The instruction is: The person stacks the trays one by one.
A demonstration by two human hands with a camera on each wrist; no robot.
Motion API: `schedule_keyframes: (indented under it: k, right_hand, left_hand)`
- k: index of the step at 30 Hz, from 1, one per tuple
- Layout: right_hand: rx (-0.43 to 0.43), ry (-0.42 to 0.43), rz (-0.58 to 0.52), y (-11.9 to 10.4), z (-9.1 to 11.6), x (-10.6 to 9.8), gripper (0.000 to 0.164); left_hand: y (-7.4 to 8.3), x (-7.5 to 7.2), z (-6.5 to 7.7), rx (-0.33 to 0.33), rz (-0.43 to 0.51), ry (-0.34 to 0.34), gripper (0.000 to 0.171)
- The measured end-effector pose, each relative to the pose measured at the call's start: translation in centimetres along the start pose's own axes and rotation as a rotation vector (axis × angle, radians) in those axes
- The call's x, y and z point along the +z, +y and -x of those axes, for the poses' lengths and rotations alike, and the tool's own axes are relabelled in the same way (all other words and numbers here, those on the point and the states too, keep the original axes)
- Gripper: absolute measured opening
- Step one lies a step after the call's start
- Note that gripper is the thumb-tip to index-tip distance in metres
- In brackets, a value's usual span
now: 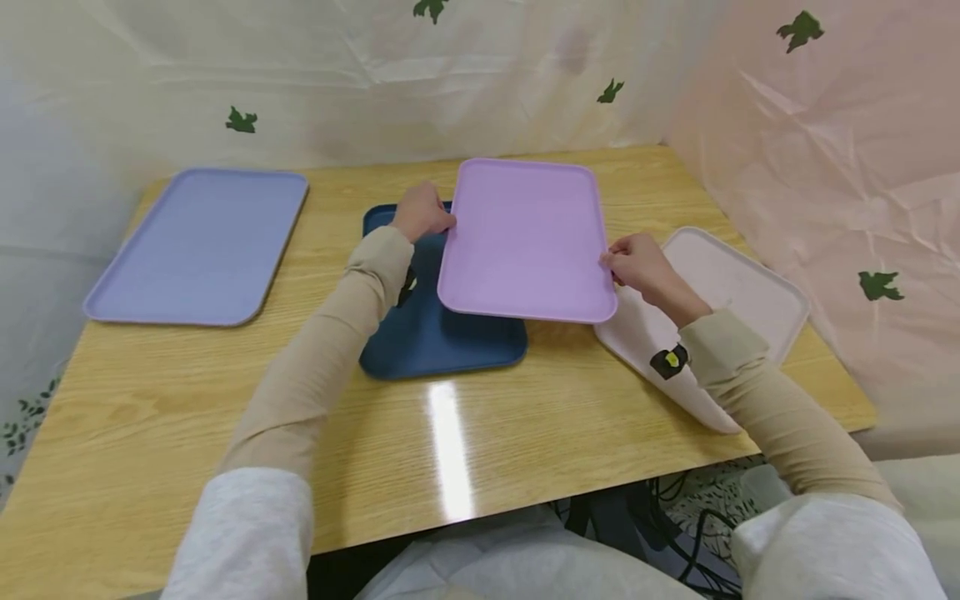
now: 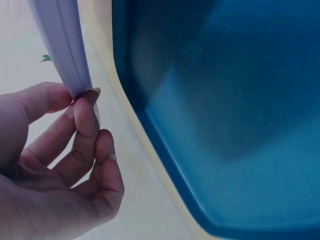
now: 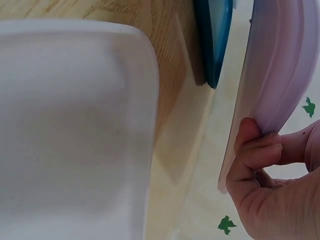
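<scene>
A light purple tray (image 1: 525,242) is held up over the table between both hands. My left hand (image 1: 422,212) pinches its left edge with thumb and fingers, and the left wrist view shows the rim (image 2: 62,45) in that pinch. On the opposite side, my right hand (image 1: 637,262) pinches the right edge, the rim (image 3: 280,65) caught between thumb and curled fingers. Below the purple tray lies a dark blue tray (image 1: 442,346), partly covered by it in the head view. A pale pinkish-white tray (image 1: 738,292) lies under the right forearm.
A periwinkle-blue tray (image 1: 198,250) lies at the left of the wooden table (image 1: 187,400). Behind the table hangs a pale sheet (image 1: 322,75) with green leaf shapes. Black cables (image 1: 697,533) hang below the front edge at the right.
</scene>
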State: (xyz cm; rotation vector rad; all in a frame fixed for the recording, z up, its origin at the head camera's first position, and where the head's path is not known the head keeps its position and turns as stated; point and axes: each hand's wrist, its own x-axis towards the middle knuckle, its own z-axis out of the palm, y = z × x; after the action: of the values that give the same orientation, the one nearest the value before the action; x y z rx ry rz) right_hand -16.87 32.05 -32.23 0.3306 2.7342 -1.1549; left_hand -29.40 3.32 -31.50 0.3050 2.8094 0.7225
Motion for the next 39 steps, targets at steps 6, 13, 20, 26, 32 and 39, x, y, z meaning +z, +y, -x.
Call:
schedule_keyframes:
  k: [6,13,20,26,32,39]
  right_hand:
    - [-0.014,-0.001,-0.012,-0.8,-0.6,1.0,0.025]
    - [-0.046,0.013,-0.012,-1.8,-1.5,2.1,0.022]
    - [-0.070,0.021,0.010,-3.1,-2.5,3.1,0.021]
    - [-0.079,0.022,0.023,-4.0,-3.2,4.1,0.024]
    - [-0.102,0.033,0.057,-5.1,-3.7,5.0,0.023]
    - [-0.138,0.039,0.063,-6.2,-4.2,6.0,0.023]
  left_hand:
    - [-1.2,-0.9,0.5,-0.013,-0.002,0.007,0.037]
    - [-2.5,-1.9,0.8,-0.027,-0.017,0.017,0.039]
    - [-4.1,-2.8,1.2,-0.011,-0.045,0.072,0.030]
    - [-5.3,-3.5,1.9,0.002,-0.045,0.124,0.032]
    - [-6.5,-4.3,2.3,-0.011,-0.042,0.137,0.038]
    - [-7.8,-5.1,2.7,-0.050,-0.021,0.135,0.039]
